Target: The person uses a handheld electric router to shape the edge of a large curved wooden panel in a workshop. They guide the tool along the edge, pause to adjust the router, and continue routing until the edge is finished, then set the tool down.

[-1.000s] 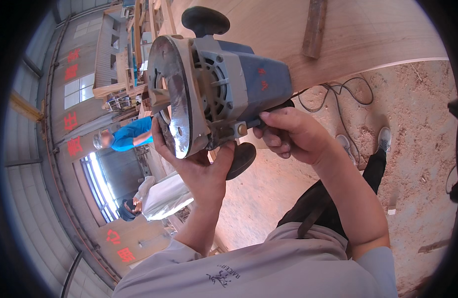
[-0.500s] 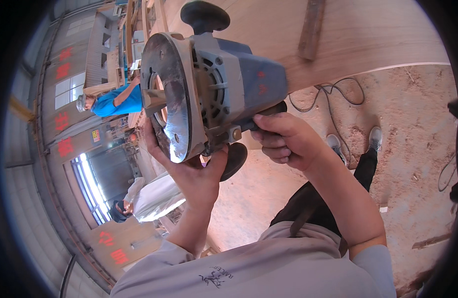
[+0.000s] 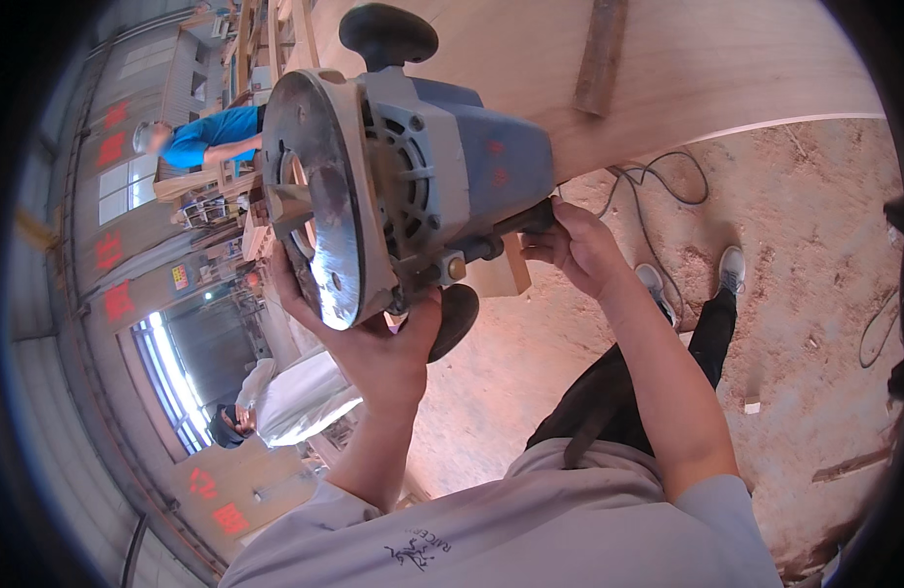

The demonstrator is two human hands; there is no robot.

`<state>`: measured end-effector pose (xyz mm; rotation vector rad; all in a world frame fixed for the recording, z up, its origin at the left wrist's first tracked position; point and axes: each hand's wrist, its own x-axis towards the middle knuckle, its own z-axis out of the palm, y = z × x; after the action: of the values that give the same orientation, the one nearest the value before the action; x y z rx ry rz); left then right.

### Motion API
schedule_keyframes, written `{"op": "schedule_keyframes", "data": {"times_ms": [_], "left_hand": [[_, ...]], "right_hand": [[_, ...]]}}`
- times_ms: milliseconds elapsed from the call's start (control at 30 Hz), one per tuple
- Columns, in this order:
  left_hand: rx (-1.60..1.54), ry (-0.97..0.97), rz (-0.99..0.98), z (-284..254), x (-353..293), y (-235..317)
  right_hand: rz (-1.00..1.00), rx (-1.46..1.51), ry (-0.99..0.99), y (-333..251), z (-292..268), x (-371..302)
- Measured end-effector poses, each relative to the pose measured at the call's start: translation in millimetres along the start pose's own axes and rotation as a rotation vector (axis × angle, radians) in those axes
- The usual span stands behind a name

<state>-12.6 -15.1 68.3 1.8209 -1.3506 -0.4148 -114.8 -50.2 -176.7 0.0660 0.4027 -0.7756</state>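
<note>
A blue and grey plunge router (image 3: 501,147) lies tilted on its side in front of me, its round dark base plate (image 3: 334,211) facing left. A bit (image 3: 292,204) sticks out through the plate's centre hole. My left hand (image 3: 383,363) grips the base's lower edge, thumb on the near side beside the lower black knob (image 3: 456,321) and fingers round the plate. The upper black knob (image 3: 388,37) is free. My right hand (image 3: 587,250) is closed at the black part under the motor's rear end; its fingertips are partly hidden.
Beyond the router lies a large wooden panel (image 3: 726,69) with a brown strip (image 3: 601,59) on it. A dark cable (image 3: 648,211) loops over the dusty floor near my shoes. One person in blue (image 3: 217,135) and another in pale clothes (image 3: 300,397) are at left.
My right hand has shifted up and back along the black part, uncovering a rod and a wooden piece behind it. The router appears slightly further left; my left hand keeps its grip.
</note>
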Motion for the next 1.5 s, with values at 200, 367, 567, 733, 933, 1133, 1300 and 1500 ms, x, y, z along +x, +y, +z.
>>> {"op": "schedule_keyframes", "data": {"times_ms": [200, 367, 567, 733, 933, 1133, 1300, 1500], "left_hand": [[0.073, -0.021, 0.072, -6, 0, -6], [0.051, -0.046, 0.089, -9, 2, -8], [-0.043, -0.049, 0.086, -3, 2, -5], [-0.074, -0.046, 0.066, 3, 2, 2], [-0.012, -0.045, 0.068, -6, 4, 1], [-0.210, -0.150, 0.137, -27, 7, -16], [-0.340, -0.344, 0.228, -62, 16, -33], [-0.189, -0.171, 0.246, -70, 12, -72]], "right_hand": [[0.002, -0.095, 0.011, -4, 2, 3], [0.013, -0.081, 0.052, -4, 6, 1], [0.064, -0.067, 0.053, -10, 5, 0], [0.086, -0.052, 0.065, -14, 7, -1], [-0.045, -0.606, 0.290, -16, 30, -24], [-0.780, -1.405, 0.220, 23, 100, -115], [-0.888, -1.848, 0.257, 23, 175, -128], [-0.737, -2.176, 0.339, 13, 182, -130]]}}
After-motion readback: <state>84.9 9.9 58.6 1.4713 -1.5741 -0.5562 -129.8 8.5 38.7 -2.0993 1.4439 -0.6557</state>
